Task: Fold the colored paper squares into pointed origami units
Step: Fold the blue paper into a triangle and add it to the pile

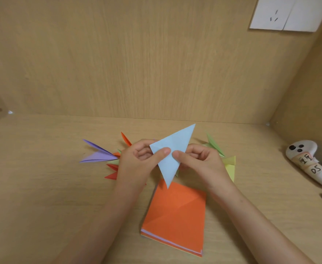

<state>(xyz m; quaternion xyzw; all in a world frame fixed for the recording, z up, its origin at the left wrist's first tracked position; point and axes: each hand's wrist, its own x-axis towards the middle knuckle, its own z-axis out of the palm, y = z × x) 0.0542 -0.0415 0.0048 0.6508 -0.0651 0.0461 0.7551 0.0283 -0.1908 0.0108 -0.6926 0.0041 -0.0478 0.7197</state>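
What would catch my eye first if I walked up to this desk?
Probably the light blue paper triangle, held up at the centre between the left hand and the right hand. Just below it lies a stack of paper squares with bright orange on top, and a purple folded unit lies to the left.

White labelled controller [308, 162] lies on wooden desk [42, 187], wall socket [287, 14] above
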